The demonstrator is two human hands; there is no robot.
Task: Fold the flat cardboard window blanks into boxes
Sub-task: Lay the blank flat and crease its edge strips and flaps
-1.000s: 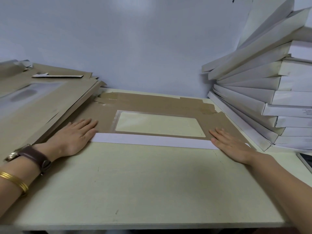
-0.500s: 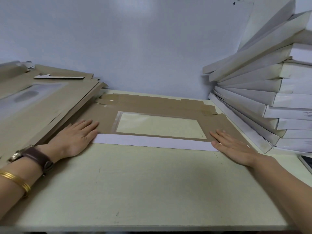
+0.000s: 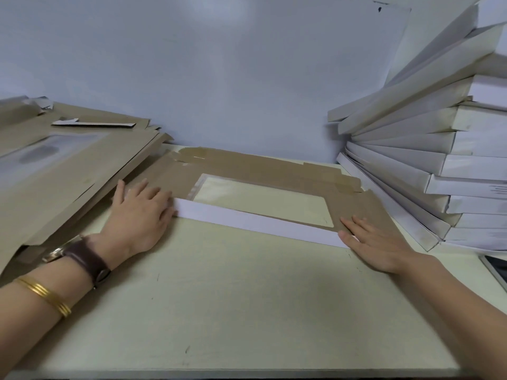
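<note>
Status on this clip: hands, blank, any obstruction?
Left hand and right hand open, flat on the blank, one each end. White near flap folded over toward the window. Nothing blocking; spare blanks close on left, finished boxes close on right.

We see a pale, cream-coloured table (image 3: 247,311) with a few small dark scuffs (image 3: 187,349) near its front edge, set against a plain bluish-white wall (image 3: 219,64) that carries a small black spot (image 3: 380,8) high up on the right. At the lower left we make out a watch on a brown strap (image 3: 85,259) and, just behind it, thin gold bangles (image 3: 46,296). At the right edge, a dark flat panel with a pale rim (image 3: 496,266) lies on the table; we cannot tell what it is.
</note>
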